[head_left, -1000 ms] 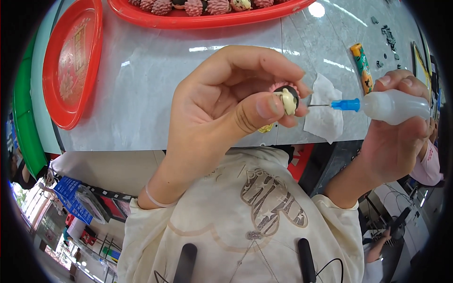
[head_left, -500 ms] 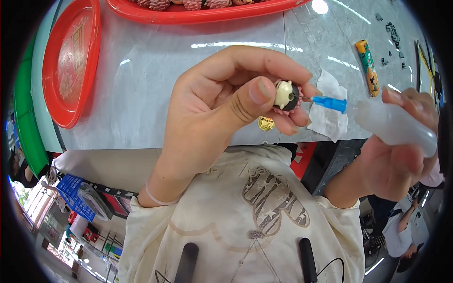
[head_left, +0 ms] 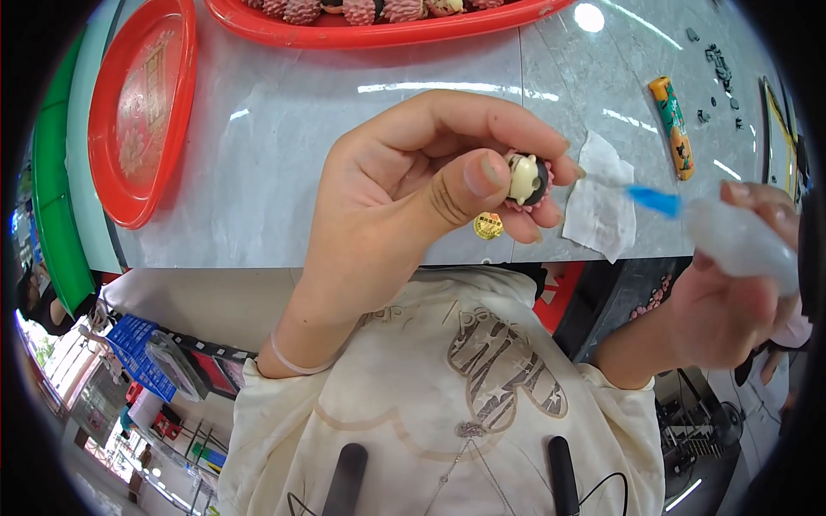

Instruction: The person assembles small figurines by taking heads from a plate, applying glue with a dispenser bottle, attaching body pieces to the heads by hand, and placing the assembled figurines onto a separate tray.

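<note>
The left hand (head_left: 422, 185) is up over the table edge, pinching a little round figurine (head_left: 527, 179), cream and black, between thumb tip and curled fingers. The toy sits right at the fingertips, its face turned up. Off to the right, the right hand (head_left: 727, 301) is wrapped around a clear squeeze bottle (head_left: 740, 242), its blue nozzle (head_left: 656, 201) aimed leftward at the toy, near but not touching. The bottle is blurred. Under the left hand's fingers, a small gold disc (head_left: 488, 225) lies on the grey table (head_left: 284, 138), with a white tissue (head_left: 601, 206) just beside it. A red tray (head_left: 138, 112) sits far left.
</note>
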### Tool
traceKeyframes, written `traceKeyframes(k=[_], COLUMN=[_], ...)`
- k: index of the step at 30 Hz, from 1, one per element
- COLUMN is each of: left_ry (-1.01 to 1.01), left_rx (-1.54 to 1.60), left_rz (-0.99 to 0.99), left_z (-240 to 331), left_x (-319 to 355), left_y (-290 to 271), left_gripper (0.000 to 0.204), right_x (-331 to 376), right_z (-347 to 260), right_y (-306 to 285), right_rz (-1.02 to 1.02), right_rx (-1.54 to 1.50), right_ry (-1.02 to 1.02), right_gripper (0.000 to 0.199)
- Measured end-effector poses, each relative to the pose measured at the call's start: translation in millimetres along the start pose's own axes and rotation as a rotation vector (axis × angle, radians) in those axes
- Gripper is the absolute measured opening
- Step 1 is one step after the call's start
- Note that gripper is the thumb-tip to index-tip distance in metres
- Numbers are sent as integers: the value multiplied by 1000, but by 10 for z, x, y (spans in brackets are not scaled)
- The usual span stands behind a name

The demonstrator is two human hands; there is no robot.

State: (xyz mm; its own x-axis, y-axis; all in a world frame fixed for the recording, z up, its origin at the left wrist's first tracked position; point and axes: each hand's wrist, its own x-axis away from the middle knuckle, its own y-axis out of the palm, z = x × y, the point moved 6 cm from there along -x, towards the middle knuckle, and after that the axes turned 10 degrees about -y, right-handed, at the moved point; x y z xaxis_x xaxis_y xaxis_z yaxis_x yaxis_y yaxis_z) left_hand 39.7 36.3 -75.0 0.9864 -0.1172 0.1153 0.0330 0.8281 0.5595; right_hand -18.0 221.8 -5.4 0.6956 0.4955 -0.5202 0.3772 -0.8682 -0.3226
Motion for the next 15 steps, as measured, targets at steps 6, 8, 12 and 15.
traceKeyframes(k=[6,8,12,15], left_ry=[-77,-101,-78,-107], left_rx=[36,20,-11,-19], left_rz=[20,65,89,104], left_z=[-5,-25,-23,-39], left_x=[0,-2,24,-6], left_y=[68,26,48,56], left_gripper=[37,32,33,33], right_x=[-21,-85,-152,-165], right_z=[180,235,360,407], right_y=[189,293,456,411], right_rz=[144,102,10,-44], right_rx=[-11,154,289,305], right_ry=[73,28,13,20], right_gripper=[34,38,37,32])
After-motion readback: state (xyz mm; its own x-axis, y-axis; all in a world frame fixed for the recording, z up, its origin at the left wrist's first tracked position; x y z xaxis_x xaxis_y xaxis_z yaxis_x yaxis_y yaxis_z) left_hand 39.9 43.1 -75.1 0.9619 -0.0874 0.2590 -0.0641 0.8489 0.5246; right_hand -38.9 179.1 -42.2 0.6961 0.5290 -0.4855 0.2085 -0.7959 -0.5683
